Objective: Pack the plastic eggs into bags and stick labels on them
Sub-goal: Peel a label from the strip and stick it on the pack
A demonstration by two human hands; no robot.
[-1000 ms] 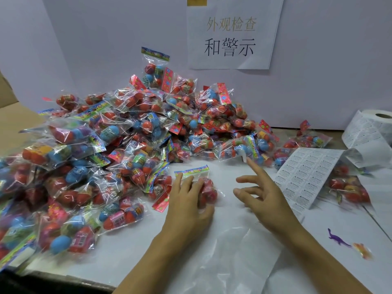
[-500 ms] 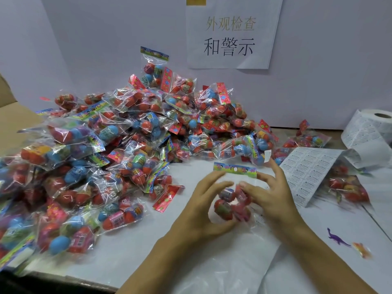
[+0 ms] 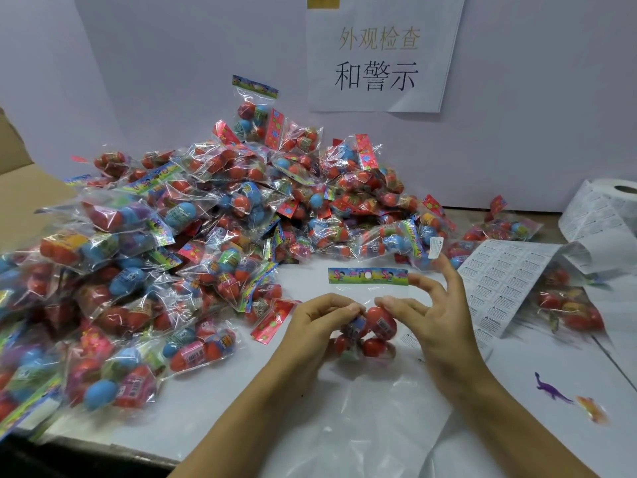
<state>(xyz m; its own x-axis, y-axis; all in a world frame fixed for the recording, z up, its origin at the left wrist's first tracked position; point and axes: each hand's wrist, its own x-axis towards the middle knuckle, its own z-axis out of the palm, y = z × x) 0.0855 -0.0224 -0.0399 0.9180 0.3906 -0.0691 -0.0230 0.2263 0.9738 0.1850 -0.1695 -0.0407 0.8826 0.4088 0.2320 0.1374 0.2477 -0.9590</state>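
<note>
Your left hand (image 3: 315, 326) is covering part of the bag (image 3: 367, 319) you are holding, so its egg count is staying unreadable. The print on the label sheet (image 3: 506, 281) is showing too small to read. The label roll (image 3: 617, 194) is running off the right edge. The orange toy (image 3: 591, 410) is blurring out. The pile of bags (image 3: 193, 243) is getting cropped at the left edge.

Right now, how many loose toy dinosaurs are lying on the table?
2. A purple dinosaur lies near the table's right front edge, and a blurred orange dinosaur lies just right of it. Others could be hidden under the bags.
</note>
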